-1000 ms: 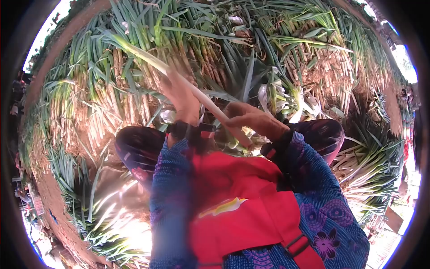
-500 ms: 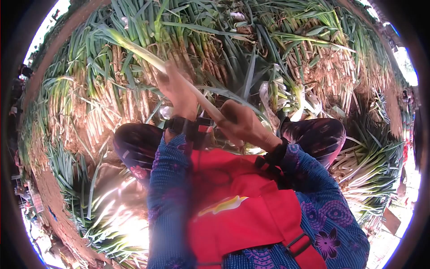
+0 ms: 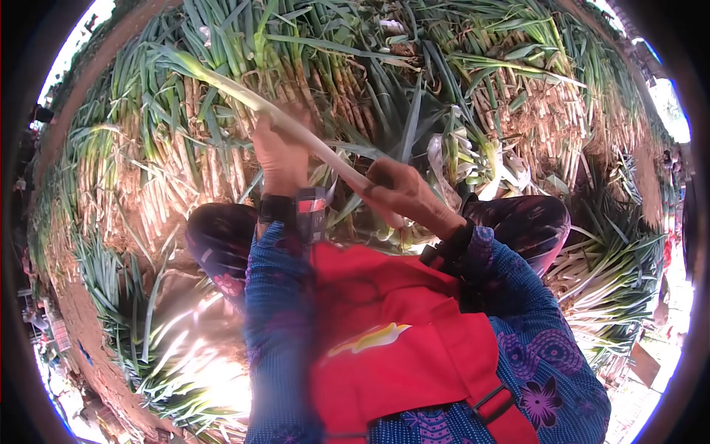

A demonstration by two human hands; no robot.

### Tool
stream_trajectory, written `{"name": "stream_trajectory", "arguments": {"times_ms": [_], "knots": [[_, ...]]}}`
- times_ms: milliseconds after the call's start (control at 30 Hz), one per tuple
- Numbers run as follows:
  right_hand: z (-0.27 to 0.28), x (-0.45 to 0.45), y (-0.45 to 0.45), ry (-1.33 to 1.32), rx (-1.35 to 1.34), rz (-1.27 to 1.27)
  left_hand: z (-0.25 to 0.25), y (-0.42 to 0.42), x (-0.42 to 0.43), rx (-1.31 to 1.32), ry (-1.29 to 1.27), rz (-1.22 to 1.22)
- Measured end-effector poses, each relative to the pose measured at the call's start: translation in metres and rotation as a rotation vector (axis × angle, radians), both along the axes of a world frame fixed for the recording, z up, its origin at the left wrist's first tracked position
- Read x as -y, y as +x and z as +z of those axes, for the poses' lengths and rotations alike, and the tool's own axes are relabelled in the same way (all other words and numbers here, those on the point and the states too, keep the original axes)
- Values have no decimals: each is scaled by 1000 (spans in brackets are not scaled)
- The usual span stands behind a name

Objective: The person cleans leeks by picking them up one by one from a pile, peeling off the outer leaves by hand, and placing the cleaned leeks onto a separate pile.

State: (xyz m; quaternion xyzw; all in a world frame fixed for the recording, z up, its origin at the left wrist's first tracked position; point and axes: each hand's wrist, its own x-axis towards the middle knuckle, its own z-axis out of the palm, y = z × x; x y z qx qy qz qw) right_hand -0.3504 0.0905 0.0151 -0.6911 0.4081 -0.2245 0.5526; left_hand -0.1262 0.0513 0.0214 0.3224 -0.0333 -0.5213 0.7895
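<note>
A long green onion (image 3: 325, 154) runs slantwise before me, its green top at the upper left and its pale stalk end at the lower right. My left hand (image 3: 282, 159) is closed around the middle of the stalk, its fingers partly blurred and hidden. Close to the root end, my right hand (image 3: 414, 196) grips the stalk between thumb and curled fingers. Peeled scraps and white wrappings (image 3: 488, 166) lie beyond my right hand.
Rows of unpeeled green onions (image 3: 163, 181) stretch across the ground ahead. Cleaner white-stalked onions lie in a pile at right (image 3: 603, 277) and another at lower left (image 3: 192, 370). My bent knees (image 3: 518, 222) flank a red apron (image 3: 407, 370).
My left hand has shifted slightly left, its wrist turning more upright. The green onion stays in both hands, and my right hand has hardly moved.
</note>
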Motion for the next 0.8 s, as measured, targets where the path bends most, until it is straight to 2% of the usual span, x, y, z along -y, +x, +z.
{"name": "stream_trajectory", "arguments": {"times_ms": [67,200,267,367,467,567,667,800], "knots": [[-4,-4,1,26,40,22,-5,2,-1,23,26,13],[3,-19,3,-12,-192,84,6,-1,-12,82,48,41],[5,-24,4,2,-271,79,-4,4,-9,81,39,76],[2,-26,6,-120,-330,89,-21,12,-10,123,-4,51],[0,-28,8,-18,-317,50,-30,14,-9,139,-6,54],[-9,-35,10,-216,-288,6,-27,12,-9,104,29,96],[-13,-38,12,-519,-185,99,-25,14,-3,31,91,148],[-12,-39,21,-770,-155,197,-20,15,-8,38,88,136]]}}
